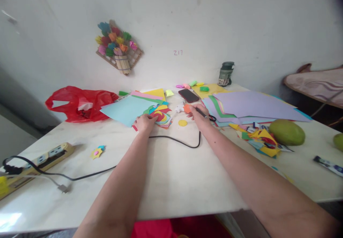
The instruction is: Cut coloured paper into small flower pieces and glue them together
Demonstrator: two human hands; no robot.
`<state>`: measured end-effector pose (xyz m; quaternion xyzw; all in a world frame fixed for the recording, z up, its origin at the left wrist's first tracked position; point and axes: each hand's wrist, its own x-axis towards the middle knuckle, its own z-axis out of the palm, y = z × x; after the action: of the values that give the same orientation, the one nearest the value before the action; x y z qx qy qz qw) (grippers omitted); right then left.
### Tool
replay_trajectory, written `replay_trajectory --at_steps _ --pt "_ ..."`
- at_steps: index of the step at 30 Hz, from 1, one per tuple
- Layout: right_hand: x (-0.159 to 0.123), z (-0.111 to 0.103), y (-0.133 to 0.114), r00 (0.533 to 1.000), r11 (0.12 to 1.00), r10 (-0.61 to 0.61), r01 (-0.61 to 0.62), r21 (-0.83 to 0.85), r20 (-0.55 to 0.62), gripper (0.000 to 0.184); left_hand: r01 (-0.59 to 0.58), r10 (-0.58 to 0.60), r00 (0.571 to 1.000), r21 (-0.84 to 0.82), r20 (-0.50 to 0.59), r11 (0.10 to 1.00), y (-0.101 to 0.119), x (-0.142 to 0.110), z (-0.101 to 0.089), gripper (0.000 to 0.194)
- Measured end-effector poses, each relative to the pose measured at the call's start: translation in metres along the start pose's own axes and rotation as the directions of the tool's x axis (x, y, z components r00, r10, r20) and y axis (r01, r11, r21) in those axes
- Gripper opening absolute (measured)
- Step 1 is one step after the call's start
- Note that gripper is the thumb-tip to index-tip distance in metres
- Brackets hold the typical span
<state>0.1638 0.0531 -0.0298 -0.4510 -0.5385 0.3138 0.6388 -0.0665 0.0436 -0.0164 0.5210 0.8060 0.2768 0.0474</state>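
Note:
My right hand (200, 116) is closed around a glue gun (187, 108) with an orange and white body; a black cord runs from it. Just below the glue gun lies a round yellow paper piece (182, 123). My left hand (145, 123) rests with its fingers stretched over a pile of coloured paper scraps (162, 115); its fingertips touch the pile's left side. A yellow crescent on red shows on top of this pile. Behind my left hand a light blue sheet (128, 109) overlaps other coloured sheets.
A red plastic bag (83, 104) and a power strip (43, 163) are at left, with the black cord crossing the table. A phone (188, 95), lilac sheets (257, 104), a green bottle (225, 74), paper offcuts (264, 141) and a green fruit (286, 132) lie further right.

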Motion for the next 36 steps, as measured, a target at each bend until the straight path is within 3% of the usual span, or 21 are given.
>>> replay_trajectory --at_steps 6,17,24,30,36 --pt "-0.001 0.001 0.001 1.0 1.0 0.018 -0.018 0.003 0.011 0.027 0.021 -0.021 1.0 0.02 0.0 1.0 0.001 0.001 -0.002 0.028" --pt "-0.006 0.0 -0.002 0.999 1.0 0.027 -0.027 -0.009 0.047 0.029 -0.073 0.086 0.991 0.123 -0.104 0.99 0.001 -0.004 0.0 0.023" --pt "-0.009 0.001 -0.01 0.998 0.999 0.054 -0.054 -0.006 0.044 0.025 -0.013 0.016 0.999 0.075 -0.035 0.997 0.006 -0.007 -0.005 0.015" --pt "-0.011 0.001 -0.013 0.995 0.996 0.082 -0.081 -0.021 0.048 0.024 -0.166 0.17 0.985 0.1 -0.025 0.981 0.002 -0.006 0.002 0.039" --pt "-0.01 0.001 -0.009 0.996 0.998 0.06 -0.058 -0.039 0.059 0.027 -0.232 0.22 0.97 0.122 0.101 0.965 -0.001 -0.001 0.009 0.035"
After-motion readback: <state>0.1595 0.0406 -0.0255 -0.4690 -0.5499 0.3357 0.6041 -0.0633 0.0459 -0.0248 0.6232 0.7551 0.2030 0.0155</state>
